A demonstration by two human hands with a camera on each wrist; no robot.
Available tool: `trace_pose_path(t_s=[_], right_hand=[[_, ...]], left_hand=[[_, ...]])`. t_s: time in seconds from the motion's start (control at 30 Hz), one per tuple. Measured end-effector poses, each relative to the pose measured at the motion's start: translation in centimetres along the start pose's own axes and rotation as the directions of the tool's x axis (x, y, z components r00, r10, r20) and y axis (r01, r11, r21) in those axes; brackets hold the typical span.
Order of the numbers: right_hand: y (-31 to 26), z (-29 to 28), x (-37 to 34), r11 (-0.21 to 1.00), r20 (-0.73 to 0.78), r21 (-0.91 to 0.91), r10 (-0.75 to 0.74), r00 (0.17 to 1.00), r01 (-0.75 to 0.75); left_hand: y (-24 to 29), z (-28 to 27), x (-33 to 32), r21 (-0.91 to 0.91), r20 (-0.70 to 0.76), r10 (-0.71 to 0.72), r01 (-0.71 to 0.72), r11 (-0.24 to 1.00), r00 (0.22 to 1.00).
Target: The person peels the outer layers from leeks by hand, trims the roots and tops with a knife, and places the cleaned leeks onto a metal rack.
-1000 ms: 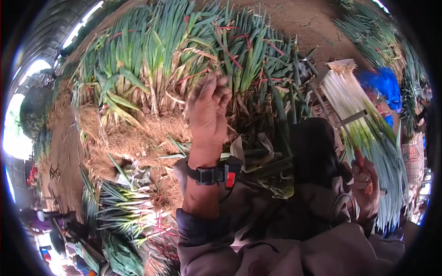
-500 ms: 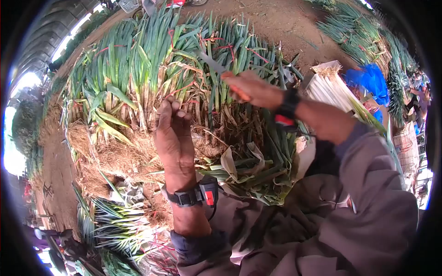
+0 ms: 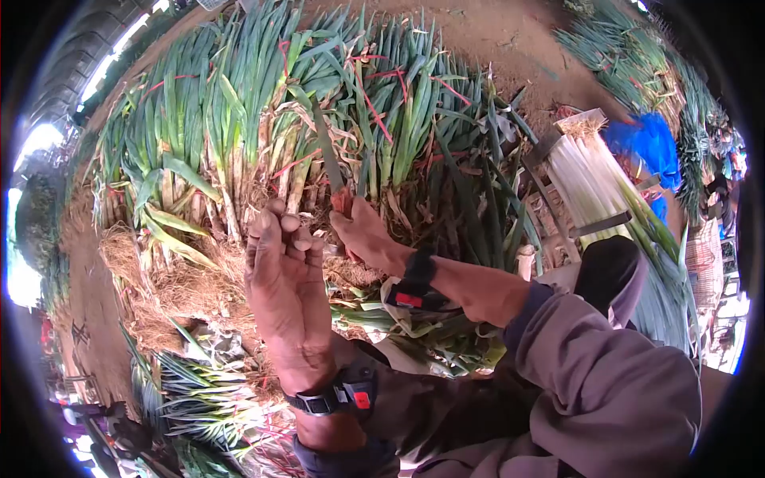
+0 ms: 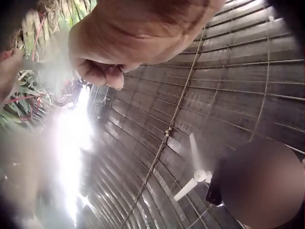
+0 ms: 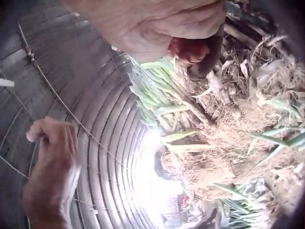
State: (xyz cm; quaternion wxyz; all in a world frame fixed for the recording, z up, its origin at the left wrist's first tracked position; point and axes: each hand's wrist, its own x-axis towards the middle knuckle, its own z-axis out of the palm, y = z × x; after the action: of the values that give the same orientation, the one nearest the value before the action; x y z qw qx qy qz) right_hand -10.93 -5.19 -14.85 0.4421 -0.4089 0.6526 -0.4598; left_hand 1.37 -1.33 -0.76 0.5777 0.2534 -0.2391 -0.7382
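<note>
My right hand point(image 3: 370, 235) grips a knife point(image 3: 327, 151) by its orange-red handle, blade pointing up and away over the standing green onions point(image 3: 239, 119). The butt of the handle pokes out of the fist in the right wrist view. Close to its left, my left hand point(image 3: 287, 291) is raised palm up, its fingers loosely curled and nothing visible in them. Bent fingers of that hand also show in the left wrist view. Dry roots point(image 3: 179, 291) of the onions spread just beyond and left of the left hand.
Trimmed white-stemmed green onions point(image 3: 586, 179) lie in a metal-armed holder at right, beside a blue plastic sheet point(image 3: 649, 155). Cut leaves point(image 3: 454, 342) lie near the knees. Smaller onions point(image 3: 211, 398) are piled at lower left. More bundles point(image 3: 629, 64) stand far right.
My right hand came from beside the holder at right, bringing the knife across to the left hand. The left hand has moved down and left in the view, its fingers still curled.
</note>
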Motion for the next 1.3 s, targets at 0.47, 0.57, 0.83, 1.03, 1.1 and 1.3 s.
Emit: trace_pose_path(t_s=[0.47,0.57,0.83,1.03,1.1,1.3], right_hand=[[-1.6,-0.9,-10.6,0.938,0.298,0.276,0.123,0.947,-0.208],[-2.4,-4.5,-10.9,0.927,0.246,0.351,0.044,0.968,-0.131],[-8.0,-23.0,-18.6,0.966,-0.105,0.252,-0.026,0.994,0.052],[-11.1,-31.0,-24.1,0.970,-0.432,-0.130,-0.244,0.868,0.207],[-10.9,-34.4,-25.8,0.901,-0.515,-0.418,-0.340,0.787,0.116],[-0.3,-42.2,-32.8,0.336,-0.400,-0.913,-0.644,0.652,-0.229]], left_hand=[[0.1,0.2,-0.9,0.030,0.007,0.026,-0.026,0.999,1.000],[0.3,-0.6,-0.4,0.053,0.022,0.042,-0.043,0.998,0.999],[1.0,-1.8,1.2,0.132,-0.150,0.181,-0.161,0.978,0.972],[2.8,-7.6,3.4,0.064,-0.113,0.253,-0.247,0.967,0.961],[3.3,-10.7,5.3,0.116,-0.079,0.271,-0.261,0.958,0.959],[1.4,-4.4,3.6,0.232,-0.203,0.159,-0.111,0.966,0.966]])
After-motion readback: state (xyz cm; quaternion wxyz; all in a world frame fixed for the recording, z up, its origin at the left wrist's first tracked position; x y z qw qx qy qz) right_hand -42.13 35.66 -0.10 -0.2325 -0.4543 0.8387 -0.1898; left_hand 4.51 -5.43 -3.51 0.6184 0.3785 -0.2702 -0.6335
